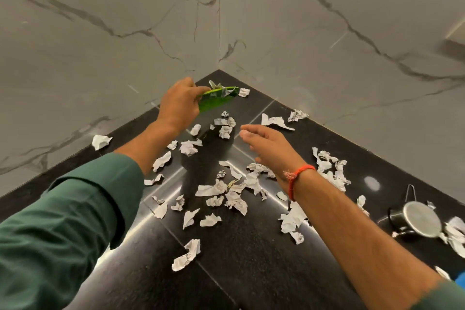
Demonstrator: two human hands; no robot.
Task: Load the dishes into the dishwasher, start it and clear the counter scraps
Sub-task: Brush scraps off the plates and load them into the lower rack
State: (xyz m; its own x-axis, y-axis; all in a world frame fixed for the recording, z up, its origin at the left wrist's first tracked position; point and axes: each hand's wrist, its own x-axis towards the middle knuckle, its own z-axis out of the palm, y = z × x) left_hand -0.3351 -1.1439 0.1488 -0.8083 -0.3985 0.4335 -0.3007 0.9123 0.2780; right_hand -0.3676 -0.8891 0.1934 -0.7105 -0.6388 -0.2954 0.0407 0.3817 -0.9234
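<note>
1. Blur softens the steel pot point(416, 219) at the right edge of the black counter point(251, 259); its mouth faces the camera and it seems to lie on its side, with a wire handle rising behind it. A blue object point(460, 280) at the near right is cut off by the frame and cannot be identified.
2. The right forearm covers part of the paper scraps point(226, 191) on the right, and the left sleeve point(63, 221) hides the near left of the counter.
3. The left hand point(180, 103) grips a green plate point(217, 98) by its near-left rim, fingers curled round it, holding it tilted above the far corner where the marble walls point(125, 20) meet. A few scraps lie on the plate.
4. The right hand point(266, 145) hovers over the middle of the counter with fingers loosely extended, holding nothing; a red thread band point(298, 176) circles its wrist.
5. Crumpled scraps are scattered across the counter, mostly nearer than the plate and below both hands, apart from the right hand's fingers.
</note>
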